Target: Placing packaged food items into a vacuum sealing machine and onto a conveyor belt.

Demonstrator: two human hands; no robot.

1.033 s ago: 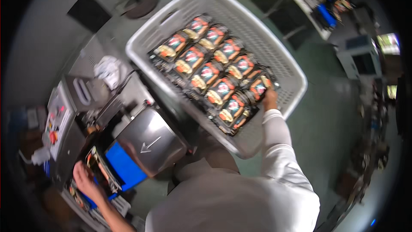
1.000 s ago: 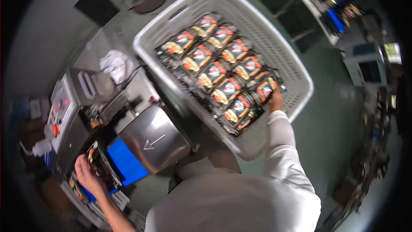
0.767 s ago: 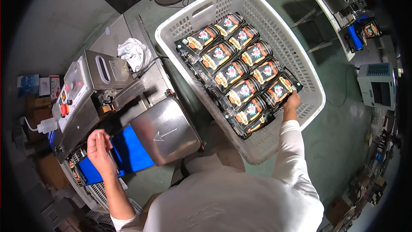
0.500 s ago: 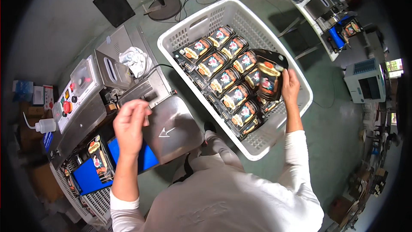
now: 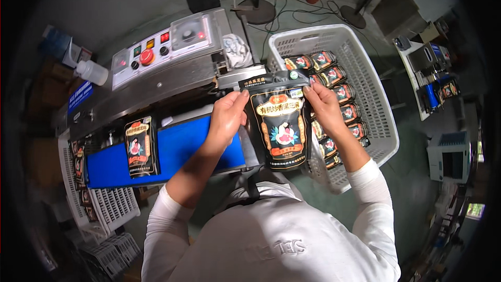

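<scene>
A black stand-up pouch (image 5: 281,125) with gold and orange print and a flower-like picture hangs upright in front of me. My left hand (image 5: 228,114) pinches its upper left edge, and my right hand (image 5: 324,105) grips the upper right corner. Behind my right hand and forearm, a white plastic crate (image 5: 389,134) holds several rows of similar filled pouches, partly hidden. To the left, beside my left forearm, runs a blue conveyor belt (image 5: 180,141). Another black pouch (image 5: 140,146) lies on that belt.
A metal machine (image 5: 162,84) with a red knob (image 5: 146,57) and coloured buttons stands behind the belt. A bottle (image 5: 92,72) and a white cloth (image 5: 237,51) sit near it. At the belt's left end is another crate (image 5: 114,206) with pouches. Cables (image 5: 292,8) lie on the far floor.
The pouch in my right hand has moved left, out from over the crate, to in front of me. My left hand has come across and taken its other edge. The view has swung left.
</scene>
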